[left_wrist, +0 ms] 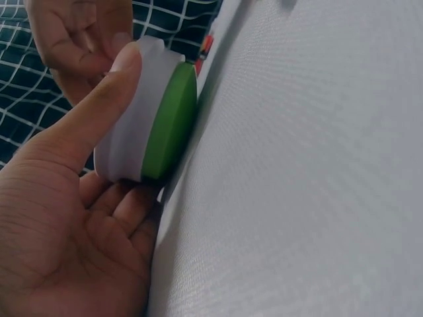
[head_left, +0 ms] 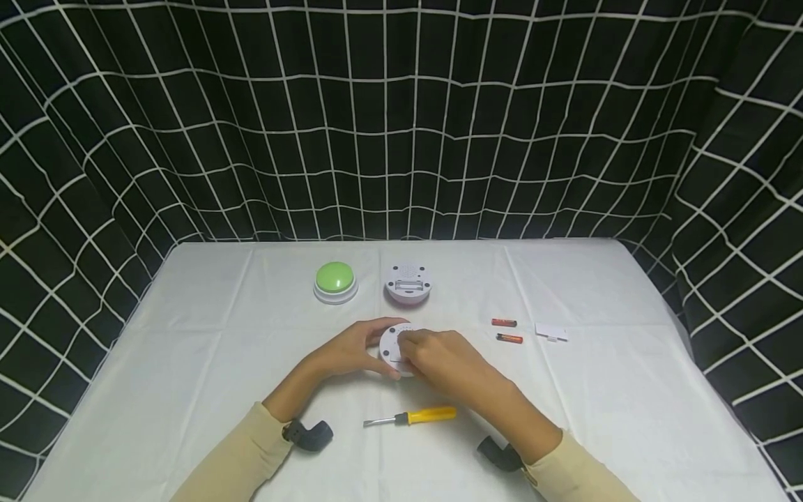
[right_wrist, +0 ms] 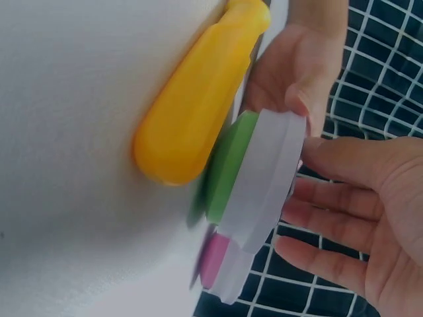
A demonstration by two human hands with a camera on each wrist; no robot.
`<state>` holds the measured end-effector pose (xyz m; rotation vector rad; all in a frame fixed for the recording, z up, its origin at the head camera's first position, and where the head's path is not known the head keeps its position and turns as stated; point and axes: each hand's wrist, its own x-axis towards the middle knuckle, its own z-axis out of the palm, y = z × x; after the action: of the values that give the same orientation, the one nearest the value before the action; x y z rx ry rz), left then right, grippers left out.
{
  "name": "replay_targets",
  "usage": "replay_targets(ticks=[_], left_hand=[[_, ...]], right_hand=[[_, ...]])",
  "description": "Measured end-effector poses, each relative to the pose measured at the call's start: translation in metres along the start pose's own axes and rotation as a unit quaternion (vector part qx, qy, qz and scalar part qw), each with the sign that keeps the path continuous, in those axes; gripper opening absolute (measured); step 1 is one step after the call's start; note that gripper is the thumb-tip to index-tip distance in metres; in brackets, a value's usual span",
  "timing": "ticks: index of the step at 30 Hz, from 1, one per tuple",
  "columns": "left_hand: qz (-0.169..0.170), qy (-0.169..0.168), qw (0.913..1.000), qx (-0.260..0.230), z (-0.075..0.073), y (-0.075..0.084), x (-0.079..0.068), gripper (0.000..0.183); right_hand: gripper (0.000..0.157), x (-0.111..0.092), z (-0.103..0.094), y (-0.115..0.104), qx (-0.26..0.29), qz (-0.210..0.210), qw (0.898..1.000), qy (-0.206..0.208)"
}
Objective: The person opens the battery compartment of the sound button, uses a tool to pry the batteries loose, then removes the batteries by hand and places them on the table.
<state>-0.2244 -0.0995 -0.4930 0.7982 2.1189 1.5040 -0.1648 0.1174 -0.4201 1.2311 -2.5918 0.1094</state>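
Just below the centre of the head view I have the upturned button (head_left: 389,344), its white base facing up and its green top facing the worktop (head_left: 207,335). My left hand (head_left: 351,348) grips it from the left, thumb on the near rim and fingers (left_wrist: 132,208) curved around the far side. My right hand (head_left: 444,359) covers the right part of the base, its fingers (right_wrist: 322,259) bent at the underside; I cannot tell whether they pinch anything there.

Below my hands lies a screwdriver (head_left: 426,415), yellow handle to the right, blade to the left. Above them, at the upper middle of the worktop, a pink-topped button (head_left: 408,286) lies upside down with its battery slot open, and to its left a green-domed button (head_left: 335,279) stands upright. Right of centre, two red batteries (head_left: 504,323) lie near each other, a white cover (head_left: 551,332) just to their right. A black gridded curtain (head_left: 401,104) fills the top of the frame.
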Motion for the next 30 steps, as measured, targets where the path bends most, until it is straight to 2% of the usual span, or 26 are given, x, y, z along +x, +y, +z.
replay_targets(ticks=[7,17,24,30], left_hand=[[-0.006,0.004,1.0000,-0.001,-0.0002,-0.0009,0.0004,0.093],[-0.008,0.001,0.9999,-0.006,0.0003,-0.0032,0.0018,0.093],[-0.011,0.001,0.9999,-0.009,-0.0001,-0.0029,0.0015,0.093],[-0.009,0.003,0.9999,-0.003,0.0000,-0.0020,0.0009,0.093]], right_hand=[[0.012,0.0001,0.0021,-0.0008,-0.014,-0.001,1.000,-0.005],[0.023,-0.0017,0.0033,-0.0010,-0.059,-0.004,0.998,-0.016],[0.024,-0.0019,0.0023,-0.0005,-0.060,0.007,0.998,-0.009],[0.028,-0.0018,0.0021,0.0014,-0.040,0.014,0.999,-0.022]])
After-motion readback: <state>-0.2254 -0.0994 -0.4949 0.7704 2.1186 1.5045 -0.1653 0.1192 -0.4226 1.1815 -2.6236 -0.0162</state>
